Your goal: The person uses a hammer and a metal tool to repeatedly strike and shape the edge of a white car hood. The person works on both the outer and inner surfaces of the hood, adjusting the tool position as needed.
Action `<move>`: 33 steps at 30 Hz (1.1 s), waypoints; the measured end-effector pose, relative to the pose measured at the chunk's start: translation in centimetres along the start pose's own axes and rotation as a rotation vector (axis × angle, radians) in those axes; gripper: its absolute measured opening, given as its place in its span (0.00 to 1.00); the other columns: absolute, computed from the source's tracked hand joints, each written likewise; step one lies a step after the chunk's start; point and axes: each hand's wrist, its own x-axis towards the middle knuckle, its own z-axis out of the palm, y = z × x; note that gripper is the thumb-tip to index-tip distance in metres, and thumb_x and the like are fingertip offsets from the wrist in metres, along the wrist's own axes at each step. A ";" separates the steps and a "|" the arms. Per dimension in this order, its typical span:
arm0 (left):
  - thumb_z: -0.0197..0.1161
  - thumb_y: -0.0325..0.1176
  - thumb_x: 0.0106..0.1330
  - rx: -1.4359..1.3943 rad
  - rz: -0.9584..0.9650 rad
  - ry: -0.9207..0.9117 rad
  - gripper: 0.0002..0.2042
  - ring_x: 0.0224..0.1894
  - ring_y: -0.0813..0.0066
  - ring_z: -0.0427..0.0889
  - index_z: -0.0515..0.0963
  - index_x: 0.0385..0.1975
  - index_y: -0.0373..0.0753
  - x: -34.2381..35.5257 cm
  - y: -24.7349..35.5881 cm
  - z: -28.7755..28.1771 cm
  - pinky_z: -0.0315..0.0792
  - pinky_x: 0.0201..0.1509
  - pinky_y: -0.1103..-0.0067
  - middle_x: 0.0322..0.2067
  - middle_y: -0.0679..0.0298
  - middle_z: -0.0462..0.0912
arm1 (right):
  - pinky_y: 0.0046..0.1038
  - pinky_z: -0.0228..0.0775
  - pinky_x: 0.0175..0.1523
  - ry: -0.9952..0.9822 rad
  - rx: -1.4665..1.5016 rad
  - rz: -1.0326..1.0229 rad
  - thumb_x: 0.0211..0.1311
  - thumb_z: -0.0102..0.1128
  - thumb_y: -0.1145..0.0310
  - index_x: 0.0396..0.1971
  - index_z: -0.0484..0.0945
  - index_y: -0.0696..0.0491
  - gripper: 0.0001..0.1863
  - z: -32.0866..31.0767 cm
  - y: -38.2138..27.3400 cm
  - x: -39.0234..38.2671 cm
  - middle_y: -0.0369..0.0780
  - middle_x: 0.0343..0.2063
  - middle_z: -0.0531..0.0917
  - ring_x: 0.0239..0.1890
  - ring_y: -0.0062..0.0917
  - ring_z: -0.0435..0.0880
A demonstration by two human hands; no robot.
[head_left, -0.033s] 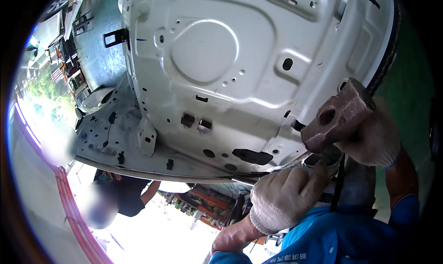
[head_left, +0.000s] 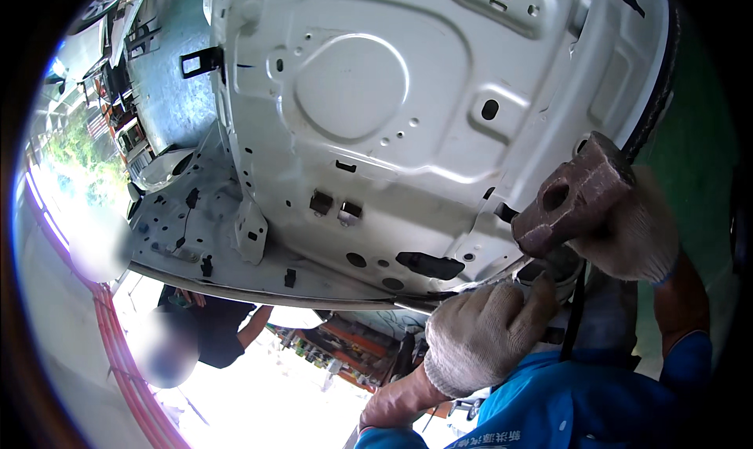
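Observation:
A white stamped sheet-metal car body panel [head_left: 353, 88] fills the middle of the view. At its lower right, my right hand [head_left: 631, 233], in a pale knitted glove, grips a worn brown steel hammer head [head_left: 576, 194] with an oval eye through it. No handle shows in the eye. The head is just over the panel's edge; contact cannot be made out. To its lower left, my left hand [head_left: 478, 339], gloved too, is closed with its knuckles up by the panel's lower edge. What its fingers hold is hidden.
Another person [head_left: 208, 327] in dark clothing is beyond the panel's lower left edge. A black bracket [head_left: 201, 62] juts from the left side. Two small clips [head_left: 336, 209] stand up from the panel. Shelves of parts [head_left: 345, 347] lie beyond the lower edge, and pink pipes [head_left: 118, 355] run along a wall.

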 end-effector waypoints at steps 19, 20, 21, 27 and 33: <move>0.73 0.44 0.61 0.181 -0.345 0.506 0.13 0.21 0.64 0.82 0.83 0.41 0.47 -1.2 0.8 -1.2 0.73 0.24 0.70 0.19 0.65 0.78 | 0.39 0.76 0.37 -0.096 0.067 0.256 0.51 0.72 0.59 0.31 0.83 0.55 0.15 -0.9 -2.3 0.9 0.44 0.23 0.84 0.28 0.41 0.84; 0.73 0.44 0.60 0.188 -0.346 0.516 0.13 0.21 0.64 0.82 0.83 0.40 0.46 -1.1 0.9 -1.2 0.73 0.24 0.70 0.19 0.64 0.78 | 0.38 0.76 0.38 -0.125 0.045 0.280 0.51 0.72 0.59 0.31 0.83 0.55 0.15 -1.3 -2.4 0.9 0.44 0.23 0.84 0.28 0.40 0.84; 0.73 0.44 0.60 0.194 -0.346 0.526 0.14 0.21 0.64 0.82 0.83 0.40 0.46 -1.1 0.9 -1.2 0.73 0.24 0.70 0.19 0.64 0.78 | 0.38 0.76 0.38 -0.153 0.023 0.304 0.51 0.72 0.59 0.31 0.83 0.56 0.15 -1.5 -2.4 1.0 0.44 0.23 0.84 0.29 0.39 0.85; 0.73 0.40 0.59 0.090 -0.295 0.679 0.11 0.21 0.61 0.82 0.83 0.39 0.48 -2.2 1.2 -1.8 0.73 0.24 0.68 0.19 0.64 0.79 | 0.27 0.72 0.31 0.179 0.193 0.078 0.55 0.70 0.71 0.45 0.82 0.55 0.16 -1.3 -4.8 -1.2 0.33 0.23 0.81 0.23 0.17 0.78; 0.72 0.38 0.58 0.082 -0.367 0.687 0.09 0.26 0.60 0.85 0.82 0.37 0.49 -2.5 0.9 -1.6 0.76 0.28 0.68 0.26 0.64 0.84 | 0.20 0.66 0.23 0.144 0.553 0.377 0.63 0.68 0.75 0.43 0.78 0.59 0.11 -6.2 -12.2 -3.5 0.35 0.25 0.81 0.19 0.13 0.75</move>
